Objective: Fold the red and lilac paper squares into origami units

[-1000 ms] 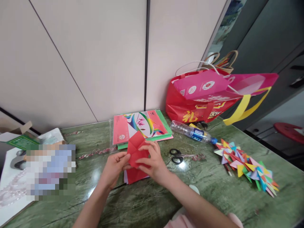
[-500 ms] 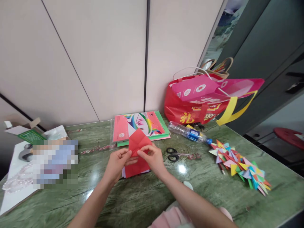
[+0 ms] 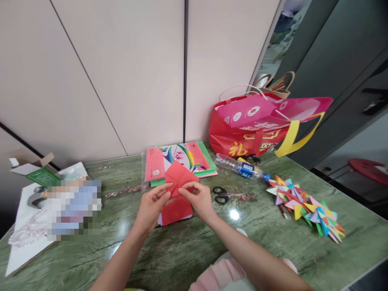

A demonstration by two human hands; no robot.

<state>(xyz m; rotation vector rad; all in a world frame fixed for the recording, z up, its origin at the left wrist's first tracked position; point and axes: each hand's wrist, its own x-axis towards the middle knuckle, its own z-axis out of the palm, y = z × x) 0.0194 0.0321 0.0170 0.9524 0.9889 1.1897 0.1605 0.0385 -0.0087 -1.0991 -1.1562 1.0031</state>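
Both my hands hold a partly folded red paper sheet [image 3: 178, 176] just above the green marble table [image 3: 188, 250]. My left hand [image 3: 153, 206] pinches its lower left edge with thumb and fingers. The fingers of my right hand [image 3: 198, 197] are closed on the fold at its middle. Under the hands lies a small stack of red paper [image 3: 177, 210] with pale sheets beneath. Behind it is a pack of coloured origami paper [image 3: 180, 159] with a printed cover.
Black scissors [image 3: 222, 195] lie right of my hands. A plastic water bottle [image 3: 239, 166] lies in front of a red and pink shopping bag [image 3: 257, 125]. Several folded colourful paper stars [image 3: 303, 208] sit at the right. A white board with beads [image 3: 24, 230] and an open box [image 3: 33, 171] are at the left.
My fingers have shifted along the red paper, pressing the fold. The view has tilted slightly; the paper sits a little higher than before.
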